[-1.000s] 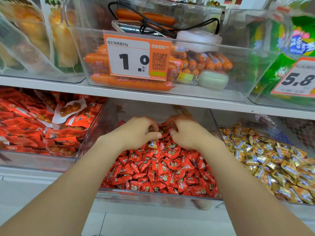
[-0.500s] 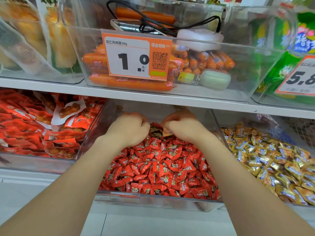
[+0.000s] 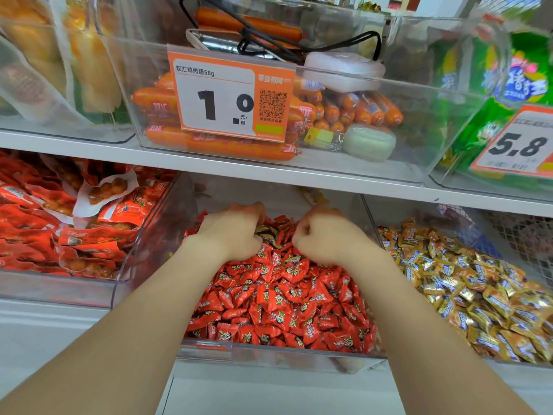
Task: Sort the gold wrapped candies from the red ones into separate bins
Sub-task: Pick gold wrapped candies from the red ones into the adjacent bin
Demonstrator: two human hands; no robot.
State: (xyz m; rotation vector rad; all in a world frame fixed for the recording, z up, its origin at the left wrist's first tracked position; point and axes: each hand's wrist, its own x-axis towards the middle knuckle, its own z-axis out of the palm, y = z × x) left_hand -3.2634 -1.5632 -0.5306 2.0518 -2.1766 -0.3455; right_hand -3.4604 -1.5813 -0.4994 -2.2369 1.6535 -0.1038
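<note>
Red candies (image 3: 278,298) fill the middle bin (image 3: 269,356). At its twelve o'clock end the left hand (image 3: 230,232) curls knuckles-up over stray gold candies (image 3: 266,231), likely digging them out. The right hand (image 3: 326,238) curls alongside. Whether either hand grips one is hidden. The gold bin (image 3: 413,211) sits at three o'clock.

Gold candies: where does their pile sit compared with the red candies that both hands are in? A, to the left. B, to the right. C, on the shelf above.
B: the gold candies lie to the right of the red candies, on the same shelf, where the left hand and right hand reach.
</note>
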